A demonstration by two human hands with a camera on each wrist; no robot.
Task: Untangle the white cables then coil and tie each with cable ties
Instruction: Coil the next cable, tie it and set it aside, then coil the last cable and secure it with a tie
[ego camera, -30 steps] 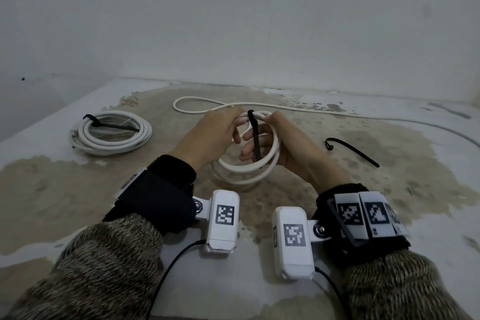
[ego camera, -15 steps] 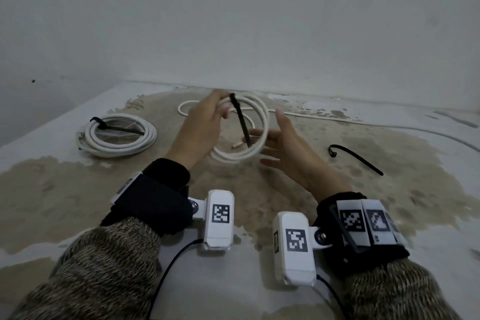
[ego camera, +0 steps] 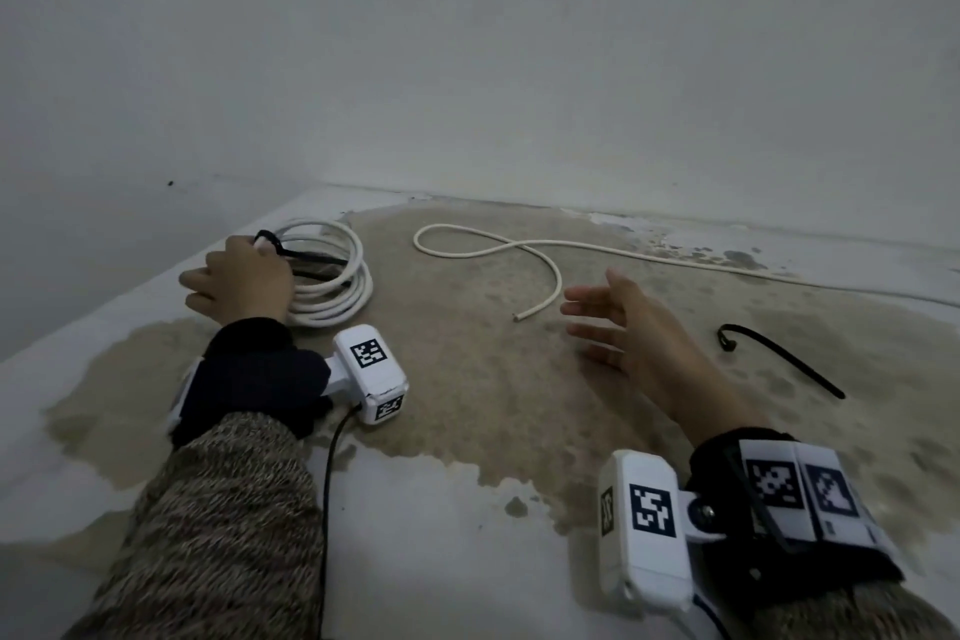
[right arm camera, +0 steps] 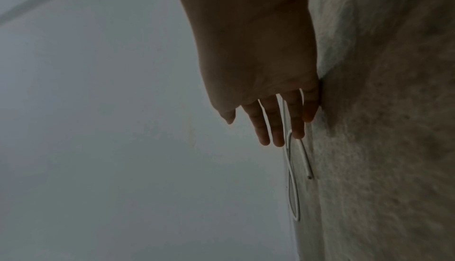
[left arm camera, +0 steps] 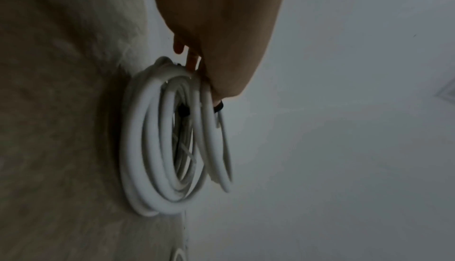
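My left hand [ego camera: 240, 280] is at the far left of the table and grips a tied white coil [left arm camera: 217, 148] by its black tie [left arm camera: 219, 107]. That coil leans on the first tied coil [ego camera: 337, 296], which lies flat on the table. My right hand [ego camera: 605, 322] hovers open near the middle, fingers spread [right arm camera: 277, 129] and holding nothing. A loose white cable [ego camera: 519, 252] loops on the table just beyond it, and its cut end [ego camera: 518, 318] lies close to my fingertips. To the right of the right hand lies a spare black cable tie [ego camera: 779, 360].
The table [ego camera: 467, 509] is white with a large worn brown patch. A plain wall rises right behind its far edge. The table's left edge runs close by the coils. The loose cable trails off to the far right.
My left hand has carried the tied coil from the middle to the far left, onto the first coil. My right hand has let go of it and opened.
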